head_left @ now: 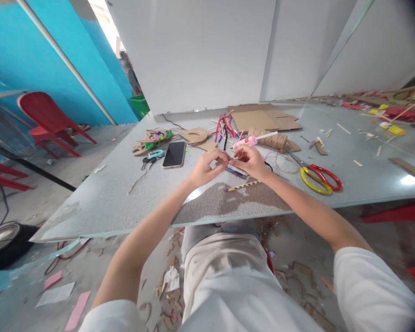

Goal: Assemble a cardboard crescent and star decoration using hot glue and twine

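My left hand point(207, 167) and my right hand point(249, 161) meet above the glass table point(100, 203), fingertips pinched together on a small thin piece point(232, 158) held between them; what it is I cannot tell. Just beyond my right hand lies a pink glue gun point(246, 142) with a white glue stick. Below my hands a yellow striped pencil point(242, 186) rests on the glass, and a dark pen point(235, 172) lies under my fingers.
A phone point(174, 154) and keys point(151, 157) lie left of my hands. Yellow-and-red scissors point(316, 177), a twine spool point(275, 139), pipe cleaners point(224, 125) and cardboard point(263, 117) sit right and behind. A red chair point(48, 117) stands at left; scraps litter the floor.
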`<state>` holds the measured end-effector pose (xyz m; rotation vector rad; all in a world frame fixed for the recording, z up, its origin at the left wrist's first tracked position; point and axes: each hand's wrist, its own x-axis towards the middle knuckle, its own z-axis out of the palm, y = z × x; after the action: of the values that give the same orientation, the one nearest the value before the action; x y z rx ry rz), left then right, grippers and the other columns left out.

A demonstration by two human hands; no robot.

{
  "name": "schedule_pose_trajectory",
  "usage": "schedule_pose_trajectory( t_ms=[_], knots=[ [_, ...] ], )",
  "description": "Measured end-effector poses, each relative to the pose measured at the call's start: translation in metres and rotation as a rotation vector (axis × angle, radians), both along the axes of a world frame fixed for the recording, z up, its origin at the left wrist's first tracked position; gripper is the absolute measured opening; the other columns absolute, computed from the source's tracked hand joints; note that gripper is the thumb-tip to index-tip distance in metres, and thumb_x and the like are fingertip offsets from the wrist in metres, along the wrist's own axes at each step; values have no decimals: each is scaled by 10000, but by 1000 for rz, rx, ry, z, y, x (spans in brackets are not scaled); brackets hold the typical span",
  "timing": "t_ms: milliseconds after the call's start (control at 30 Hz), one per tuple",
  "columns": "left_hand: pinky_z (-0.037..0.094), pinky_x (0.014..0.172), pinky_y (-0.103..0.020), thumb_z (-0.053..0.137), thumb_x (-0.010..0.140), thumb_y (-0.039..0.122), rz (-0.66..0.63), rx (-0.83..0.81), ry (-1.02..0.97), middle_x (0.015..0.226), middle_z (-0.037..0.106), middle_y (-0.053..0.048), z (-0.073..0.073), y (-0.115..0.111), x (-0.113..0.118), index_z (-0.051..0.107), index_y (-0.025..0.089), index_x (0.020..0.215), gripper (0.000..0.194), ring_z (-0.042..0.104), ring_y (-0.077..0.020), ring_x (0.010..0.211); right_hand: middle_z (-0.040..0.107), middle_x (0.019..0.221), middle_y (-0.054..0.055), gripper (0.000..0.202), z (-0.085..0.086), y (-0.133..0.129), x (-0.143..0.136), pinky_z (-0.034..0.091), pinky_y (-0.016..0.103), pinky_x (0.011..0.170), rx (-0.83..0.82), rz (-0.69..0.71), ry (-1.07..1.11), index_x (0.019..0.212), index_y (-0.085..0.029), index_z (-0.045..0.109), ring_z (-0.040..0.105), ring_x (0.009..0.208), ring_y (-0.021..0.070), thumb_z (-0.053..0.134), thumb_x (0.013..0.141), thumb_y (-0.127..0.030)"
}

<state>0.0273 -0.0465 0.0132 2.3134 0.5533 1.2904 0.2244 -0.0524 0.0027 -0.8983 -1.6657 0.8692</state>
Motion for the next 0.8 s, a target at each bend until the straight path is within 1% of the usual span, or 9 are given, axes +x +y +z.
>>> schedule_pose_trajectory(
  t_ms=[133, 267, 367, 467, 567, 700, 800],
  knots=[
    [477, 782, -313, 592, 856, 296, 12, 1, 10, 918, 694, -72, 0, 0, 0, 595, 203, 787, 116, 623, -165, 829, 415, 562, -72, 534, 1, 0, 0, 245, 228, 464, -5, 3, 3, 743, -218, 518, 362, 506, 76, 826, 584, -624],
    [473, 793, -318, 613, 849, 333, 27, -31, -26, 866, 681, -62, 1, 1, 0, 588, 207, 774, 149, 624, -176, 847, 422, 579, -73, 539, 1, 1, 0, 248, 225, 457, -8, 6, 7, 750, -221, 508, 367, 504, 71, 829, 581, -619],
    [471, 793, -317, 623, 858, 356, 34, -53, -63, 842, 668, -52, 0, 2, 0, 593, 206, 782, 171, 620, -170, 836, 413, 565, -79, 541, 1, 1, 0, 231, 222, 453, -7, 10, 4, 755, -222, 499, 365, 495, 68, 826, 586, -620],
    [478, 807, -320, 592, 889, 377, 26, -74, -84, 855, 670, -54, -1, 4, 0, 607, 202, 800, 196, 626, -167, 844, 400, 541, -85, 533, 2, 0, 0, 216, 225, 449, -3, 15, -8, 754, -224, 496, 359, 483, 68, 813, 603, -625],
    [484, 824, -334, 534, 927, 432, 4, -103, -98, 863, 678, -64, -1, 4, -1, 627, 202, 796, 280, 632, -175, 863, 396, 527, -87, 525, 3, -1, -1, 207, 229, 444, 2, 17, -14, 753, -224, 498, 348, 471, 67, 801, 620, -632],
    [486, 800, -344, 478, 937, 555, -13, -153, -116, 853, 685, -76, -1, 5, -1, 631, 203, 772, 418, 626, -182, 840, 406, 503, -85, 515, 4, -2, -1, 215, 236, 435, 7, 16, -21, 761, -230, 504, 355, 449, 75, 765, 653, -661],
    [481, 766, -316, 534, 909, 568, 13, -154, -125, 851, 686, -71, -1, 5, -1, 614, 196, 759, 409, 619, -162, 800, 441, 499, -73, 497, 4, -1, -1, 249, 242, 428, 11, 33, -28, 766, -231, 511, 394, 436, 86, 704, 713, -686]
  ],
)
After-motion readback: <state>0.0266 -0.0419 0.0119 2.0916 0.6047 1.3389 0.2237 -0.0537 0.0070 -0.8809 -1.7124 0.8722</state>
